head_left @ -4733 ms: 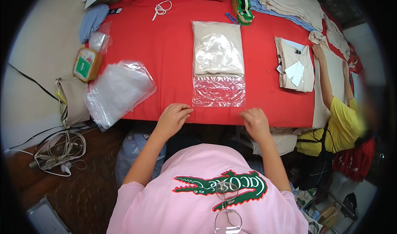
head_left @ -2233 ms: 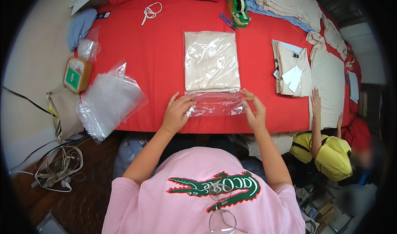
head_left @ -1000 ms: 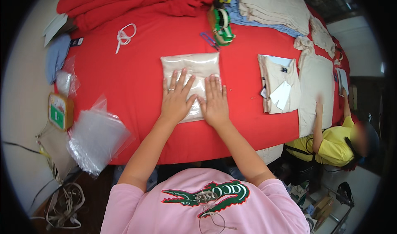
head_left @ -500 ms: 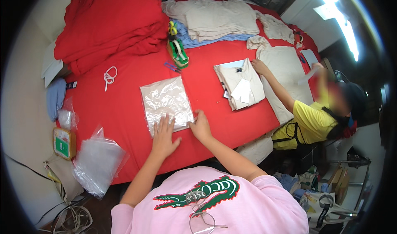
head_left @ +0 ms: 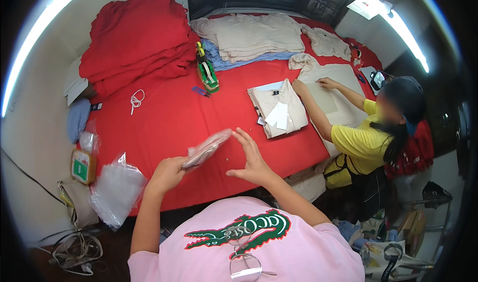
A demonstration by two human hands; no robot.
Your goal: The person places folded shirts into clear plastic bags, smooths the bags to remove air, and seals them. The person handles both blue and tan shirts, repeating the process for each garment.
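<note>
My left hand (head_left: 169,173) is closed on the near left end of a folded beige garment in a clear plastic bag (head_left: 208,148). The bagged garment is lifted off the red-covered table and tilted nearly on edge, slightly blurred. My right hand (head_left: 252,161) is open, fingers spread, just right of the bag's far end; it appears to hold nothing. Farther right on the table lies a folded beige shirt (head_left: 295,113) with white hang tags (head_left: 282,115) on top and a pale blue sheet showing behind its collar.
A person in yellow (head_left: 366,138) at the right holds a flat greyish panel (head_left: 321,98) over a spread beige shirt (head_left: 348,78). Red fabric (head_left: 134,38) and beige garments (head_left: 259,33) are piled at the back. A green tape dispenser (head_left: 208,78) stands mid-table; clear bags (head_left: 117,187) lie front left.
The bagged garment lay flat under my hands; my left hand has raised and tilted it. My right hand has opened beside it. The other person's hand has brought the panel onto the spread shirt.
</note>
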